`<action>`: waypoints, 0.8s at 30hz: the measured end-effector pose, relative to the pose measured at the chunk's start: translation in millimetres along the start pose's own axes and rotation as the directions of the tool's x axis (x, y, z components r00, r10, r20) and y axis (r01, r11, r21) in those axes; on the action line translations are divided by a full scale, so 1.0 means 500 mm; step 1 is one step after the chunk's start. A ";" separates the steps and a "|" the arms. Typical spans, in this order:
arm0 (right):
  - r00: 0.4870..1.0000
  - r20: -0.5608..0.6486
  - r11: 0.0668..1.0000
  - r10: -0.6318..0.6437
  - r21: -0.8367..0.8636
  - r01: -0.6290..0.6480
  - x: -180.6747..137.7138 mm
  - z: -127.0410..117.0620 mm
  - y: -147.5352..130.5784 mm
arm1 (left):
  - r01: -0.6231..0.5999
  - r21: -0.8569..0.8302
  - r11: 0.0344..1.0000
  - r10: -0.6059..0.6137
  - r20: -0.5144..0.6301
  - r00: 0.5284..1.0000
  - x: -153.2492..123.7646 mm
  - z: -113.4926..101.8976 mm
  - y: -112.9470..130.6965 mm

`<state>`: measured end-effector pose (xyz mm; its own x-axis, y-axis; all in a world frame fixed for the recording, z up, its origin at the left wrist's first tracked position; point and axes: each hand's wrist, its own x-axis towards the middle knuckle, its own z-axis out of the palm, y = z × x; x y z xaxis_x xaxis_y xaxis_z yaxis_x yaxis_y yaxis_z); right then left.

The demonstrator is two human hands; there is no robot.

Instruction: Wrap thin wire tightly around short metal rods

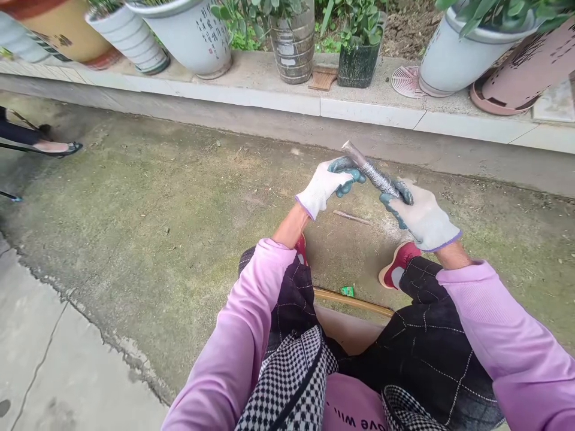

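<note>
A short wooden stick (354, 154) with silver wire (378, 178) wound round much of its length slants across in front of me. My right hand (417, 212), in a white glove with a grey-green coated palm, is closed round its lower right end. My left hand (330, 184), gloved the same way, is beside the upper part of the stick with its fingers curled and pressed together. What the left fingers pinch, if anything, is too small to make out. On the ground below the hands lies a thin brown stick (353, 218).
Potted plants, among them a white pot (184, 39) and a dark square pot (359, 63), line a tiled ledge (366, 114). A small green packet (347, 291) lies between my feet. Another person's foot (56, 148) shows at far left.
</note>
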<state>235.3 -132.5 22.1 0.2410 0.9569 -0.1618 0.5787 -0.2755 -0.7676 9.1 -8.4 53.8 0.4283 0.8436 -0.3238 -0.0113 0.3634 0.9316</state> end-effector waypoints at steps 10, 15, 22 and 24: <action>0.980 0.013 0.899 0.197 0.395 -0.186 0.016 -0.028 0.020 | 0.071 0.180 0.981 -0.091 0.101 0.991 0.013 -0.005 -0.021; 0.966 -0.045 0.883 0.255 0.418 -0.214 0.056 -0.039 0.039 | 0.016 0.110 0.994 -0.042 0.240 0.970 0.005 -0.016 -0.030; 0.956 -0.033 0.902 0.292 0.342 -0.263 0.094 -0.007 0.039 | -0.009 0.090 0.996 -0.018 0.299 0.954 -0.005 -0.034 -0.025; 0.958 -0.013 0.879 0.285 0.402 -0.256 0.102 -0.002 0.033 | 0.007 0.101 0.995 -0.035 0.277 0.960 -0.007 -0.031 -0.019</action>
<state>258.0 -88.5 1.7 0.4059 0.8374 -0.3661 0.1333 -0.4505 -0.8828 -6.2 -8.7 43.3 0.6619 0.6877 -0.2981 0.0832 0.3278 0.9411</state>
